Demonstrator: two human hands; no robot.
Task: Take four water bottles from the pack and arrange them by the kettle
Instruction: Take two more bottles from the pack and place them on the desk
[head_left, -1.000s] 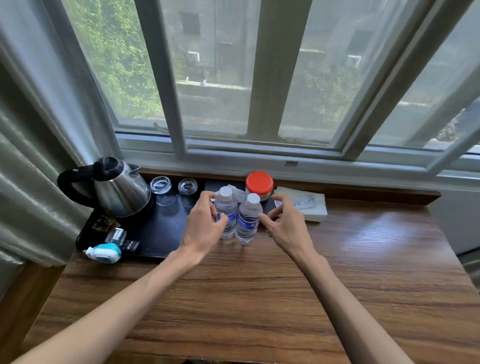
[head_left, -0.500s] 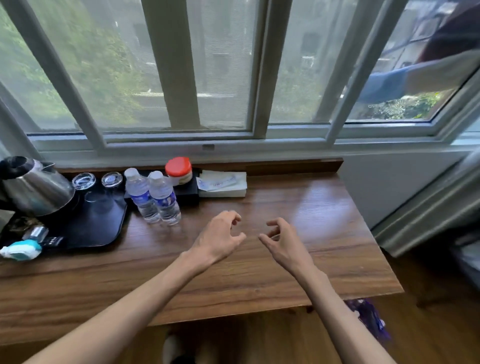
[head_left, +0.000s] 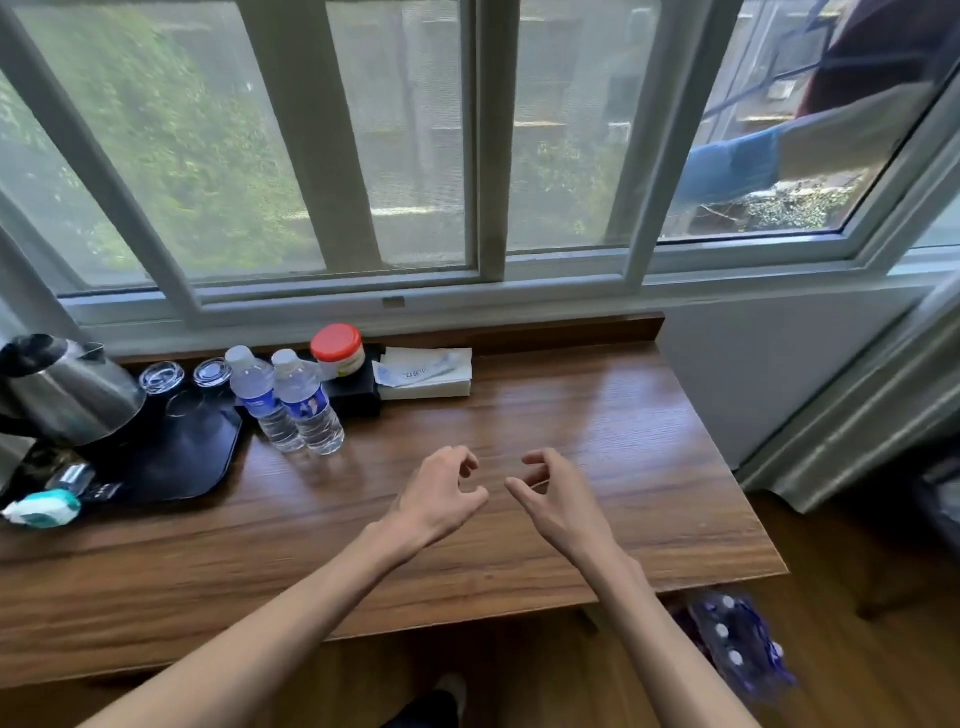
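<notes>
Two clear water bottles with white caps and blue labels stand side by side on the wooden table, the left bottle (head_left: 262, 399) touching the right bottle (head_left: 307, 402), just right of a black tray (head_left: 192, 457). A steel kettle (head_left: 65, 389) sits on that tray at the far left. My left hand (head_left: 441, 493) and my right hand (head_left: 558, 499) hover over the middle of the table, fingers curled and apart, holding nothing. On the floor under the table's right end lies the plastic-wrapped pack of bottles (head_left: 737, 642), white caps showing.
Two upturned glasses (head_left: 184, 375) stand on the tray behind the bottles. A red-lidded jar (head_left: 337, 351) rests on a black box, with a white tissue pack (head_left: 426, 366) beside it. A teal and white object (head_left: 44, 509) lies at the tray's near left. Grey curtains hang right.
Both hands let go of the two bottles and drew back toward the table's middle. The view swung right and down, bringing the pack on the floor into sight.
</notes>
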